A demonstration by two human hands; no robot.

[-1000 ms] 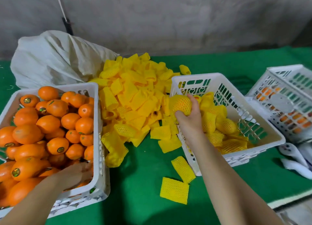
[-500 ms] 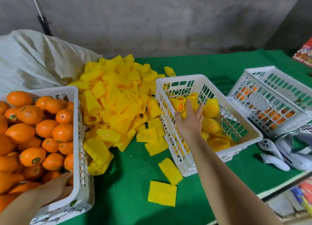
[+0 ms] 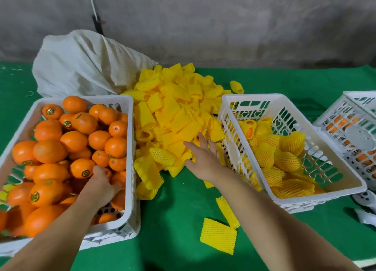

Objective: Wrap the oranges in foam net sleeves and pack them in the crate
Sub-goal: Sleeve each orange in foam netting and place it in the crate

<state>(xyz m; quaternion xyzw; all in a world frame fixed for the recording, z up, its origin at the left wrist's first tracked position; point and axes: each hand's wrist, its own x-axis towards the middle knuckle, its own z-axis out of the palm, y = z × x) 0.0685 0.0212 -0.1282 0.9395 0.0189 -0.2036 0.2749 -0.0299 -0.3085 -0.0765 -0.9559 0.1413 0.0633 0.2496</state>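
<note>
What moved: Your right hand (image 3: 203, 158) held a wrapped orange over the packing crate (image 3: 317, 181) a second ago. Now it has let go and swung away to the pile of foam sleeves (image 3: 175, 116).
Right hand grip: Your fingers are spread out and straight. The hand holds nothing. It hangs just over the pile's near edge, at about 6 o'clock on the pile.
Left hand: Your left hand (image 3: 99, 186) is down in the crate of bare oranges (image 3: 130, 148), as it was before. Its fingers curl round an orange (image 3: 120, 199) at about 5 o'clock in that crate. I cannot tell if the hold is tight.
Wrapped oranges: They lie in the packing crate, at 3 o'clock from your right hand. The one you just dropped is in there with them. I cannot tell which one it is.
Bare oranges: Lots are left, heaped up in the crate at 9 o'clock from the pile.
What it means: One more orange is packed. I think you are starting the next one, and you need a fresh sleeve. The crate has room for more.
Watch out: The sleeves are light and lie on top of each other. You may pick up two at once.
</note>
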